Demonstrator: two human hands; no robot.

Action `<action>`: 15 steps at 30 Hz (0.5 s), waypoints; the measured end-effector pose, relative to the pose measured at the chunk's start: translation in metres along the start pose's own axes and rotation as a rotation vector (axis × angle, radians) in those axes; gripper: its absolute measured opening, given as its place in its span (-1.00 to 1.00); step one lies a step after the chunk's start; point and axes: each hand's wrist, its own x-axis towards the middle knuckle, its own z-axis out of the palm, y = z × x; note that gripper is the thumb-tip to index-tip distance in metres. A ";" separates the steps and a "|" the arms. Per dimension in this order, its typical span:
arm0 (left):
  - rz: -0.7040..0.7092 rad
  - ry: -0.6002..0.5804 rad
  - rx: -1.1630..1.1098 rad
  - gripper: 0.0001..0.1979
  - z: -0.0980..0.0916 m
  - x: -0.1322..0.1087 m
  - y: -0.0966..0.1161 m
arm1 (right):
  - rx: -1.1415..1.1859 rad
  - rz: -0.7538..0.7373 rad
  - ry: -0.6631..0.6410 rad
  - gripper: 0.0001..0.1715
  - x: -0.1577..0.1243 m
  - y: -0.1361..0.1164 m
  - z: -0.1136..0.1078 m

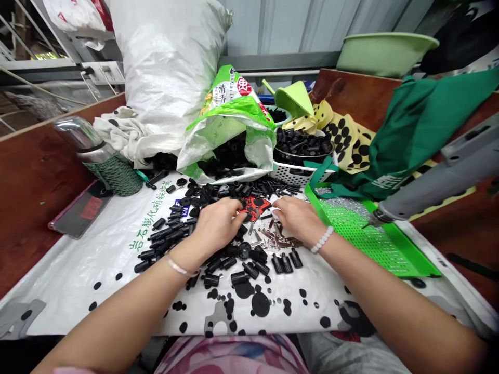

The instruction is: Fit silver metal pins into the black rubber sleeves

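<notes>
The white-covered surface (88, 259) bears green lettering (150, 217). Black parts (159, 235) crowd the frame's centre beside thin metal pieces (278, 240), with flat black pieces (260, 305) toward the bottom. A flask (114, 167) is at left, a green tray (419, 252) at right.

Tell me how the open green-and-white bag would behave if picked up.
The bag would probably sag and fold, since its thin plastic looks creased. Black parts low inside likely make it bottom-heavy. Its wide mouth faces the person, so tilting it forward could spill some.
</notes>
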 end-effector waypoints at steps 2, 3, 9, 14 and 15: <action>0.085 -0.106 0.054 -0.81 0.017 0.022 0.013 | -0.012 0.031 -0.005 -0.76 -0.006 0.006 -0.001; 0.107 -0.127 0.054 -0.83 0.027 0.032 0.019 | -0.017 0.041 -0.007 -0.76 -0.008 0.009 -0.002; 0.194 -0.198 0.042 -0.86 0.063 0.061 0.034 | -0.024 0.040 0.015 -0.77 -0.007 0.014 -0.006; 0.190 -0.177 0.037 -0.89 0.039 0.036 0.027 | 0.010 0.007 0.056 -0.74 0.029 0.006 0.001; 0.185 -0.171 0.031 -0.90 0.031 0.028 0.024 | 0.017 0.007 0.056 -0.75 0.038 0.003 0.005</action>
